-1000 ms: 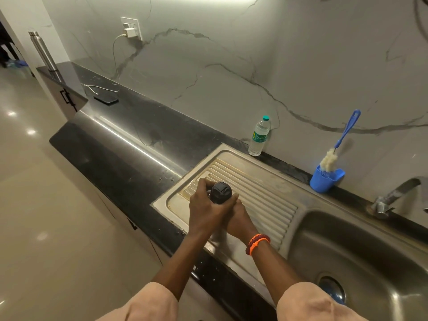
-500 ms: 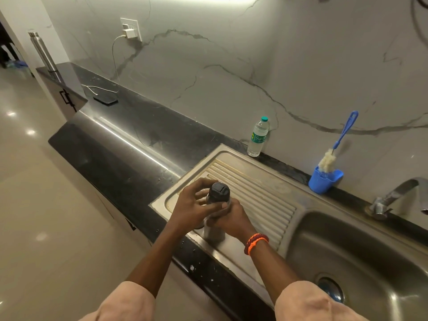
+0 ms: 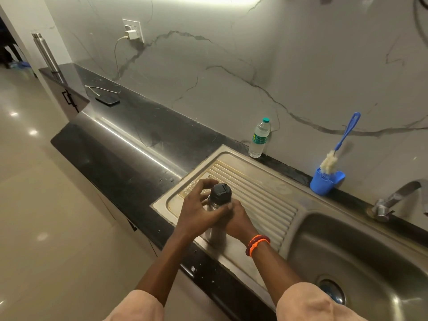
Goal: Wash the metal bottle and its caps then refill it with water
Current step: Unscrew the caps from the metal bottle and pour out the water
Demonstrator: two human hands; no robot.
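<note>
Two hands meet around the metal bottle [image 3: 215, 225], which stands upright on the ribbed draining board [image 3: 261, 193] of the steel sink [image 3: 347, 239], its long axis vertical and its black cap [image 3: 221, 193] pointing up towards the camera. The right hand [image 3: 239, 218] wraps the body just below the cap; its fingers are mostly hidden, so how tightly it holds is hard to judge. The left hand [image 3: 199, 208] has its thumb across the bottle's shoulder and its fingers spread loosely beside the cap, whereas a second ago it was closed tightly round the neck. The bottle itself stands in the same spot.
</note>
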